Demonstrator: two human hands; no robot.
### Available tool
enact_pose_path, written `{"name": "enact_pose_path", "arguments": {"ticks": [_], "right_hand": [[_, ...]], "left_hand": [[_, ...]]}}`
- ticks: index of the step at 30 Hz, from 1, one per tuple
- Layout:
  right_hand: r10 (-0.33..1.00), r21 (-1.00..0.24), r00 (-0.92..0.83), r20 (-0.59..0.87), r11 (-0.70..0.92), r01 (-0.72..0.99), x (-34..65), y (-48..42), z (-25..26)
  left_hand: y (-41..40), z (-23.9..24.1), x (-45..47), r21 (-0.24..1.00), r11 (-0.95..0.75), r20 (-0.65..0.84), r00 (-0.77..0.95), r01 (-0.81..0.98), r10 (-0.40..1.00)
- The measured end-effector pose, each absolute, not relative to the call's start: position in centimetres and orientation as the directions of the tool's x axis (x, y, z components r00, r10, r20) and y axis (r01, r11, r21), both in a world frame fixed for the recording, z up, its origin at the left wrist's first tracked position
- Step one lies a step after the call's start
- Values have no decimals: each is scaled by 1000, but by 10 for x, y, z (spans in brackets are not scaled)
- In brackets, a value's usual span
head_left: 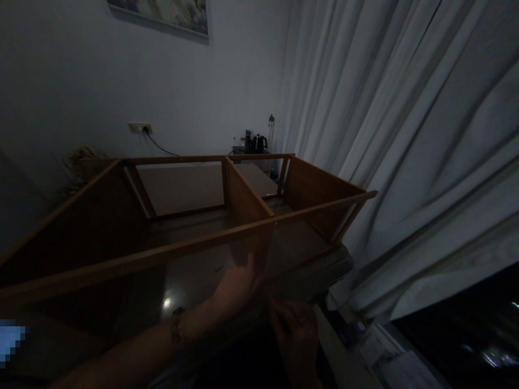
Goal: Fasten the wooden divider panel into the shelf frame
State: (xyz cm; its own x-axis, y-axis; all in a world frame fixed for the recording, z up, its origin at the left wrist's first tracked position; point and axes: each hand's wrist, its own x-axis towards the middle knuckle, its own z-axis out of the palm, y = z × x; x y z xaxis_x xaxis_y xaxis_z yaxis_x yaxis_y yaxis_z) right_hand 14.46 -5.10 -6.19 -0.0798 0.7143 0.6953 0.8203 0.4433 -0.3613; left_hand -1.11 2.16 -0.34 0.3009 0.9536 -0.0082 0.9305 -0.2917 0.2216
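Observation:
A brown wooden frame (182,247), open at the top, spreads across the middle with a divider panel (249,190) inside. My left hand (237,283), a bracelet at its wrist, reaches to the near side of the frame, below the top rail. One digit points up in front of the divider's lower part; its other fingers are lost in the dark, as is any contact. Lower and to the right, close to my body, my right hand (298,327) has its fingers curled together, with a ring on one. What they hold, if anything, is too dark to make out.
Long pale curtains (365,108) hang along the right, close to the frame's right end. Behind the frame, a black kettle (258,142) stands by the wall. A cable runs from a wall socket (140,128). Papers or boxes (381,346) lie low at the right.

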Motion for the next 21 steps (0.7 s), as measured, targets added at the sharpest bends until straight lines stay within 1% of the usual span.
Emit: {"name": "enact_pose_path", "arguments": {"ticks": [3, 5, 7, 9, 11, 17, 21], "right_hand": [[780, -425, -30, 626, 373, 825, 145, -53, -58], [808, -480, -4, 589, 354, 802, 145, -55, -59], [833, -563, -7, 553, 380, 734, 144, -55, -61], [853, -659, -14, 522, 413, 628, 143, -55, -66], [880, -744, -3, 475, 403, 533, 141, -54, -69], [956, -926, 141, 257, 202, 320, 133, -53, -59], [988, -982, 120, 99, 77, 175, 130, -51, -54]], "left_hand": [[21, -1, -11, 234, -290, -12, 301, 928, 954], [21, -1, -11, 223, -288, -7, 297, 931, 955], [22, -3, -11, 222, -287, -5, 295, 932, 955], [22, -4, -11, 230, -285, -8, 295, 931, 956], [23, -6, -12, 237, -284, -24, 297, 929, 954], [22, -5, -12, 256, -304, 12, 312, 918, 950], [21, -1, -11, 269, -284, -12, 298, 920, 955]]}}
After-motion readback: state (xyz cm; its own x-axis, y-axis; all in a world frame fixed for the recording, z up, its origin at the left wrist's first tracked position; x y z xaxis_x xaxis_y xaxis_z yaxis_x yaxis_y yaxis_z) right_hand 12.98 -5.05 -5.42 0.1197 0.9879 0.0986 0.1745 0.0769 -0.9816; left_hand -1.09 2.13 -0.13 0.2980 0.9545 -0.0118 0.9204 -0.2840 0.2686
